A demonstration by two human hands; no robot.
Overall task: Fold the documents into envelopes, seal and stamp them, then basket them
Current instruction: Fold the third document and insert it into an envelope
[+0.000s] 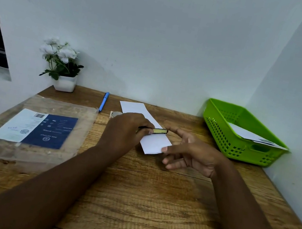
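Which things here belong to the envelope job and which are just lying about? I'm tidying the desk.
For the job:
white envelope
small dark stick, perhaps glue or a stamp, in the left hand
right hand, open beside the envelope
green basket with envelopes inside

Lying about:
potted flowers
blue pen
plastic packet

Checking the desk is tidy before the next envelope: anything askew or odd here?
Nothing damaged or spilled. The white envelope lies diagonally across the desk under both hands, and the envelopes in the green basket lean tilted over its front rim.
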